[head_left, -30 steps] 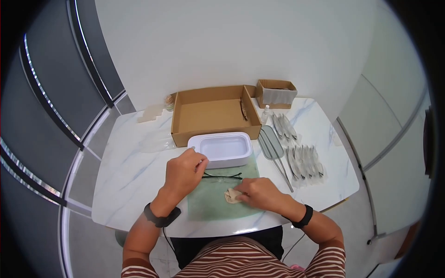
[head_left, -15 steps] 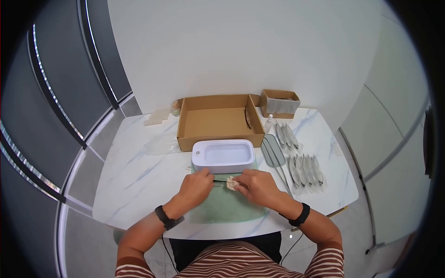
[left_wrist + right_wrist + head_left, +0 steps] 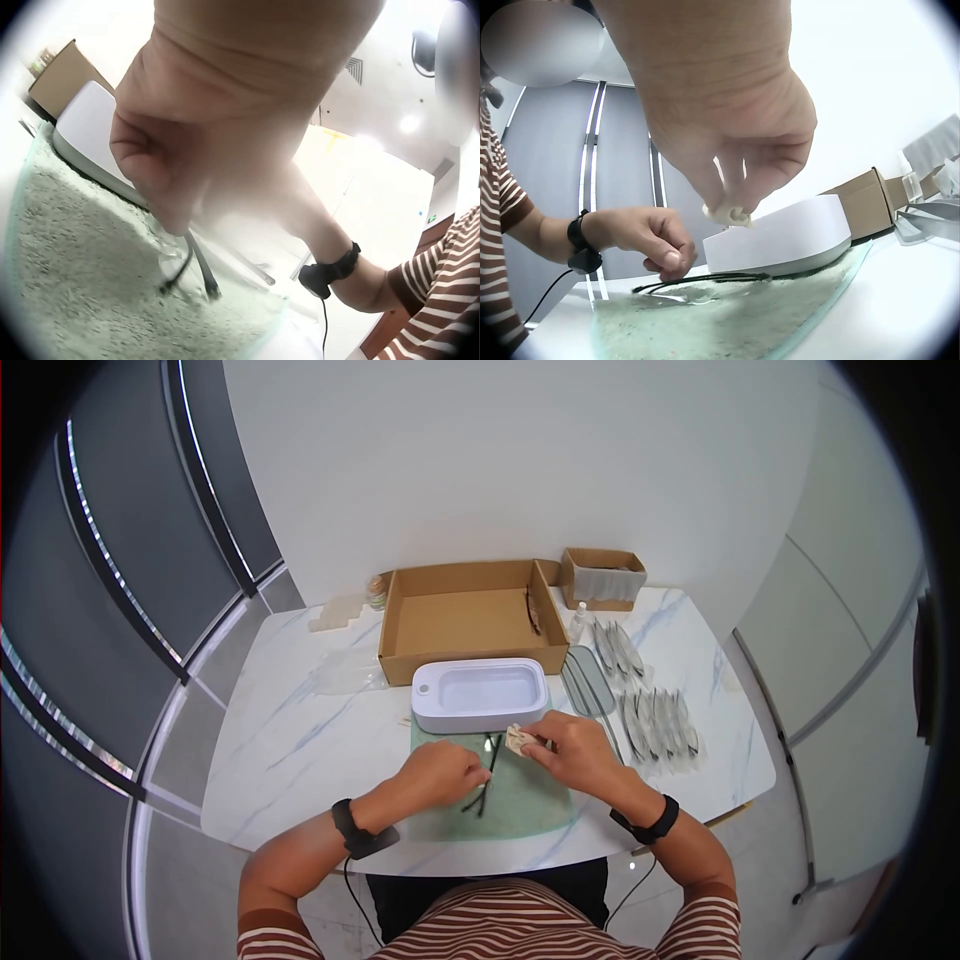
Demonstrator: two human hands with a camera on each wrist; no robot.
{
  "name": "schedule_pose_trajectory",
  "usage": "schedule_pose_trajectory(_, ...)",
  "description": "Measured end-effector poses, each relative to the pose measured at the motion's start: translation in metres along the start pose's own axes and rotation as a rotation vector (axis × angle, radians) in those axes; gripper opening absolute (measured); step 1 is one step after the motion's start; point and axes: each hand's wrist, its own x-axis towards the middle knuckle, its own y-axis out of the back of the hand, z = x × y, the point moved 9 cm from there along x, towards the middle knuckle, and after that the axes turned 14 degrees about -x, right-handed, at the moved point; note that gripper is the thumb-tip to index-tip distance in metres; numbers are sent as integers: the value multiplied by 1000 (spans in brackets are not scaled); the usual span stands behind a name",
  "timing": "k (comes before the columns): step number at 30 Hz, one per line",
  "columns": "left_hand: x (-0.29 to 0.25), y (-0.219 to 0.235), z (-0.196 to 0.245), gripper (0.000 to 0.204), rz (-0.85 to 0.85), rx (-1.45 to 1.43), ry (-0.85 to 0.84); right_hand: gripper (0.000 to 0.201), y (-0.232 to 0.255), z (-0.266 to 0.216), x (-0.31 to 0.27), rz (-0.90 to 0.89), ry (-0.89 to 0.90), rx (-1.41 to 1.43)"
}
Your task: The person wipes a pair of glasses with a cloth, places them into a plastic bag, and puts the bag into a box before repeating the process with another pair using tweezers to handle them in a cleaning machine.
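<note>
My left hand (image 3: 437, 773) grips a pair of dark-framed eyeglasses (image 3: 496, 750) over the green mat (image 3: 530, 800). The temples hang below the fingers in the left wrist view, with dark tips (image 3: 212, 291) near the mat's surface. Part of the glasses is hidden behind that hand. My right hand (image 3: 575, 752) pinches a crumpled beige cloth (image 3: 518, 740) between thumb and fingers, just right of the glasses and apart from them. In the right wrist view the cloth (image 3: 730, 216) hangs from the fingertips above the mat.
A white tub (image 3: 480, 722) with a round button stands behind the hands. Beyond it is an open cardboard box (image 3: 450, 658). To the right lie a grey mesh strainer (image 3: 590, 685), several bagged glasses (image 3: 658, 728), a spray bottle (image 3: 579, 622) and a smaller box (image 3: 602, 600).
The cloth has risen from the mat, met the glasses, then moved away to the right. My left hand has come lower and turned the glasses from crosswise to lengthwise.
</note>
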Motion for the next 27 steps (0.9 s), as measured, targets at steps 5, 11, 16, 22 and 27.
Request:
schedule_pose_trajectory(5,4,17,17,17,261,34,-347,22,5,9,-5,-3,-48,23)
schedule_pose_trajectory(11,21,6,8,14,193,272,-406,22,-4,12,-13,-76,-45,21)
schedule_pose_trajectory(16,8,8,19,7,199,213,-396,18,-6,-7,-12,-94,57,-13)
schedule_pose_trajectory(22,6,-6,0,16,224,-3,-156,14,-38,-34,-8,-91,169,-96)
schedule_pose_trajectory(27,3,-12,-13,19,191,-97,-27,14,-56,-42,-13,-115,220,-163)
